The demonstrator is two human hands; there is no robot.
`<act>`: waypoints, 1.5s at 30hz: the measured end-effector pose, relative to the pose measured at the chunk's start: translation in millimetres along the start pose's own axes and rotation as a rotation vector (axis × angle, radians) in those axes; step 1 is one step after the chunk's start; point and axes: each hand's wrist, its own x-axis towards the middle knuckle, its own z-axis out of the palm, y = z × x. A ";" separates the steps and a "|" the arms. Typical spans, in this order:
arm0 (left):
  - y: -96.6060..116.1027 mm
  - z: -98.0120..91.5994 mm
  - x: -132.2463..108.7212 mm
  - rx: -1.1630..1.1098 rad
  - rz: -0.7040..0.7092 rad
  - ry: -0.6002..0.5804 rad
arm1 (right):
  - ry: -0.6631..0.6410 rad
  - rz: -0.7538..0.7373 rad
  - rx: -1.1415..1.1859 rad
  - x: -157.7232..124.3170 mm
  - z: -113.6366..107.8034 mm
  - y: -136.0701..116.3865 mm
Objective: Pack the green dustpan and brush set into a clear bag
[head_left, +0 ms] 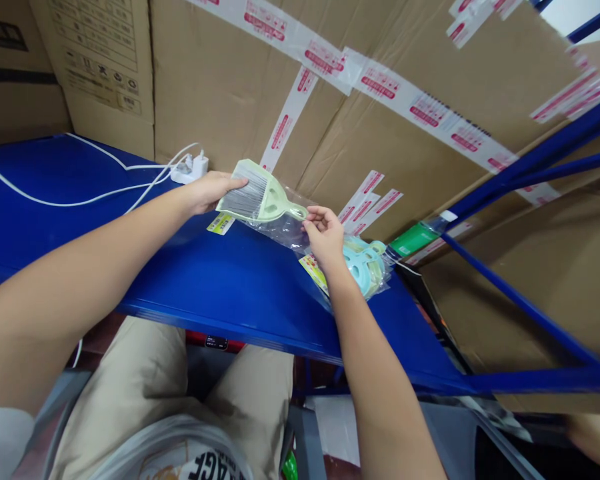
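My left hand (213, 192) clamps the wide end of the pale-green dustpan set (269, 200) above the blue surface (205, 280), thumb across the bristles (247, 199); if that thumb slipped, brush and pan could part. A clear bag (285, 235) sits beneath and might snag. My right hand (325, 230) pinches the handle tip (299, 214); too light a pinch could drop that end. Further right lie bagged blue dustpans (364, 263), then a bottle (416, 240).

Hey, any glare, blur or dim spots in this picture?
Head view: faint glints on the clear plastic beside the green brush; head view: tape lettering too soft to read; head view: dimmer below the blue shelf.
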 end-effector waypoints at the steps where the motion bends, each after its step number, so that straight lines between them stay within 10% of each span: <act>1: 0.7 -0.5 -0.3 0.007 0.001 0.008 | 0.013 0.008 0.006 0.8 -0.5 0.5; 7: 4.2 -2.9 -0.8 0.010 0.015 0.067 | 0.161 0.175 0.080 8.3 -10.0 4.6; 17: -0.5 -2.9 2.1 0.010 0.043 0.068 | 0.002 0.554 0.318 -1.6 -3.1 -22.6; 45: -11.4 1.2 7.4 0.161 0.144 0.191 | 0.053 0.610 0.270 0.0 -0.4 -23.6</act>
